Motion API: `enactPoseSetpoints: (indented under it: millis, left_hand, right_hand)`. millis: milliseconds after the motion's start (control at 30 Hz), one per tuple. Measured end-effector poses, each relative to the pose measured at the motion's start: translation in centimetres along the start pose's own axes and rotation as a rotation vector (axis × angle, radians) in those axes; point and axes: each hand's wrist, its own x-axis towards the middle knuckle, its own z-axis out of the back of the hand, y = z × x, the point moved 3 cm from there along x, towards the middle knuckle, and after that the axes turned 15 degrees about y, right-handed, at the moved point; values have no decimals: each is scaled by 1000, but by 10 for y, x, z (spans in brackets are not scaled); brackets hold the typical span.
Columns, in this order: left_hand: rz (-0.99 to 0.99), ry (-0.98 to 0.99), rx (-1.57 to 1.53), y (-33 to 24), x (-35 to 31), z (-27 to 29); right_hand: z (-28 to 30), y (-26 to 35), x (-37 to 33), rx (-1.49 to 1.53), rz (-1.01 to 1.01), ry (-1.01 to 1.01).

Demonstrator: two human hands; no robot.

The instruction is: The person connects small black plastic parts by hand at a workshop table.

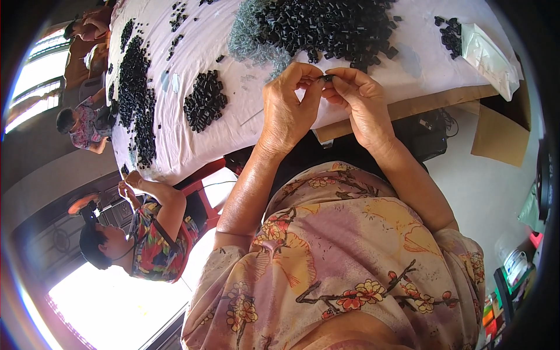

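Observation:
Both my hands meet over the near edge of the cloth-covered table. Fingertips of my left hand (pixel 290 105) and my right hand (pixel 366 108) pinch a small black piece (pixel 327 78) between them. It is mostly covered by the fingers, so its exact shape cannot be made out. Just beyond lies a large heap of short black tube-like pieces (pixel 332 29). Against its left side rests a tangled mound of thin, clear greenish bits (pixel 256 38). A smaller heap of black pieces (pixel 205 102) sits to the left of my left hand.
A long band of black pieces (pixel 137 99) runs along the table's left side. White plastic bag (pixel 490 58) and a few black pieces lie at the right end. An open cardboard box (pixel 500 135) stands below it. Co-workers (pixel 154 233) sit along the left.

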Motion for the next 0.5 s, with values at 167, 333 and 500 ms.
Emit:
enactPoseSetpoints:
  millis: [167, 333, 500]
  left_hand:
    - [35, 46, 0, -1, -2, 0]
    - [21, 47, 31, -3, -2, 1]
    - [-29, 36, 93, -6, -2, 2]
  right_hand:
    - [3, 0, 0, -7, -3, 12]
    - [4, 0, 0, 18, 19, 18]
    - [4, -1, 0, 90, -6, 23]
